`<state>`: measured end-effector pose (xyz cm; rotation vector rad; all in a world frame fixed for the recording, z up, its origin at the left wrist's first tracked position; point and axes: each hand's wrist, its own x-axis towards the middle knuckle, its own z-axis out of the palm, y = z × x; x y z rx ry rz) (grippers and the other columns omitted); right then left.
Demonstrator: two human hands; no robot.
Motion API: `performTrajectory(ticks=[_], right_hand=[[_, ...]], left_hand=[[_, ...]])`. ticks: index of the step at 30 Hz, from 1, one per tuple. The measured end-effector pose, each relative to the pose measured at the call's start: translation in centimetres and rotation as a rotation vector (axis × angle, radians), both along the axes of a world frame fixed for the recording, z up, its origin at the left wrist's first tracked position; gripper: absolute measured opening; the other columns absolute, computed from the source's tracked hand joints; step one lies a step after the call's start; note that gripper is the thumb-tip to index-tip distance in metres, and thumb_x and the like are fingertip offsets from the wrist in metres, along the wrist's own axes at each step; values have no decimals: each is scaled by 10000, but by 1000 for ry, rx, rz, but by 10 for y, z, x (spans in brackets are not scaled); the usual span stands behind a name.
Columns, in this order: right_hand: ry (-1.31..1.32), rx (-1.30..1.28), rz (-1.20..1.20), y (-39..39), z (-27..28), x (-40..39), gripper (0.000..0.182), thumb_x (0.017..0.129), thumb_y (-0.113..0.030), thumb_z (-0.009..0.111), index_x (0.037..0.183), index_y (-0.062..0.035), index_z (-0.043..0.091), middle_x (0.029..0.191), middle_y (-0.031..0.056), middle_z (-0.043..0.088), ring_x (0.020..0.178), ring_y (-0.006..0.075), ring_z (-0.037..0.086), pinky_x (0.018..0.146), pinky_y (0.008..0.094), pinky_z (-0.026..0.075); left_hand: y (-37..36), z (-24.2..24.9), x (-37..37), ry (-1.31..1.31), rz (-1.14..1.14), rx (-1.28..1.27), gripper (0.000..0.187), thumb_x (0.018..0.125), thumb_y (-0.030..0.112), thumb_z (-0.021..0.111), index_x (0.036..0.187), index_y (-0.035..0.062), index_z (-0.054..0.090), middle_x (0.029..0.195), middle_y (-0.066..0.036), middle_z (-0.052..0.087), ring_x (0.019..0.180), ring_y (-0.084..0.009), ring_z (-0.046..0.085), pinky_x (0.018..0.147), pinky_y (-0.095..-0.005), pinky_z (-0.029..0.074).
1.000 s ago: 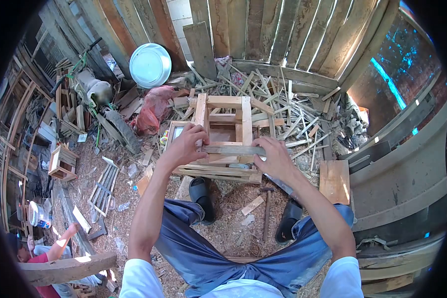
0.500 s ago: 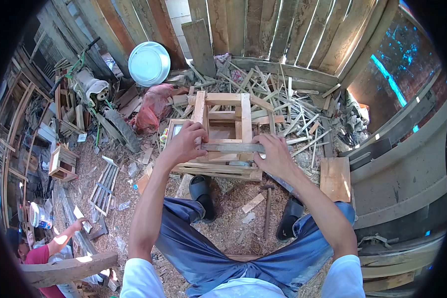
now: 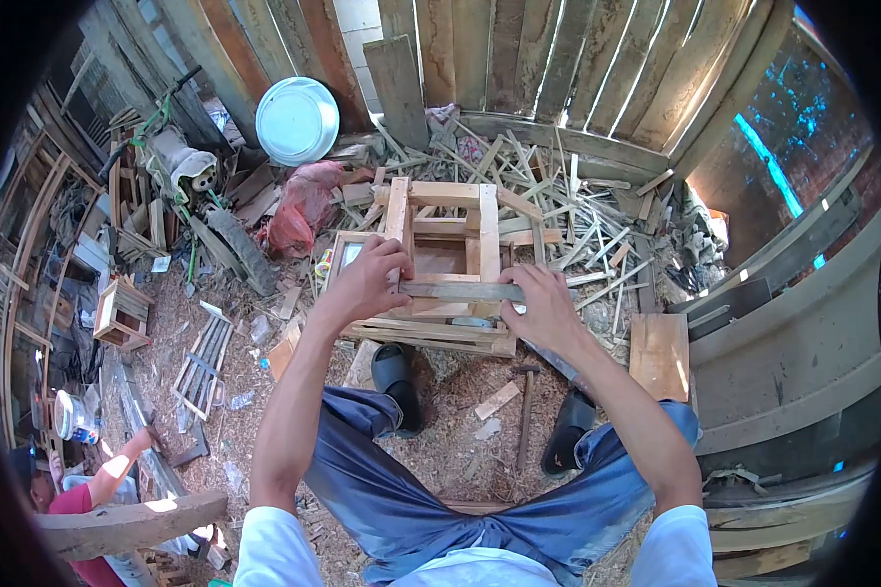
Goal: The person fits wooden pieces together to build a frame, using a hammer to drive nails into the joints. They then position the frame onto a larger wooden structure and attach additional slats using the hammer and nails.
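A narrow grey wooden strip (image 3: 460,292) lies level across the near side of a small wooden frame (image 3: 444,196). My left hand (image 3: 370,278) grips its left end, with the fingers curled at the frame's left post. At the strip's other end, my right hand (image 3: 538,301) closes thumb and fingers round it. The frame stands upright on a larger slatted wooden piece (image 3: 440,336) in front of my feet.
A hammer (image 3: 526,421) and a short wood offcut (image 3: 497,400) lie between my feet. Scrap sticks (image 3: 597,249) are heaped behind the frame, near a white basin (image 3: 297,121). A co-worker in a red shirt (image 3: 71,502) is at lower left.
The co-worker's hand has moved slightly left and down, and the pale piece near it no longer shows. My hands and the strip hold nearly the same position.
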<state>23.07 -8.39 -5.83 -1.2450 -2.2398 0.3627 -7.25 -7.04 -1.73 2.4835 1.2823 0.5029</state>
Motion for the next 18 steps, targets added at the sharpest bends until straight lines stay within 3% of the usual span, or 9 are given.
performTrajectory(ticks=[8,10,18], right_hand=[[44,4,-4,1,-6,-1,270,760,-151,660,1014,-73,610,1001,103,617,1039,288,551,864,453,392],[76,4,16,2,-7,-2,266,763,-145,659,1013,-68,611,1000,104,615,1039,292,551,865,451,394],[83,-23,60,4,-2,7,343,751,-138,679,1083,-69,631,1054,107,650,1071,286,578,918,420,386]], left_hand=[[-10,0,42,40,66,230,301,726,193,774,954,85,610,1010,-79,565,1027,-289,518,892,-413,414],[-6,-16,65,-197,4,213,260,763,181,741,962,83,604,981,-77,564,990,-277,528,870,-397,399],[-12,-37,103,-280,13,195,211,772,117,726,928,65,593,918,-84,548,904,-297,518,817,-405,418]])
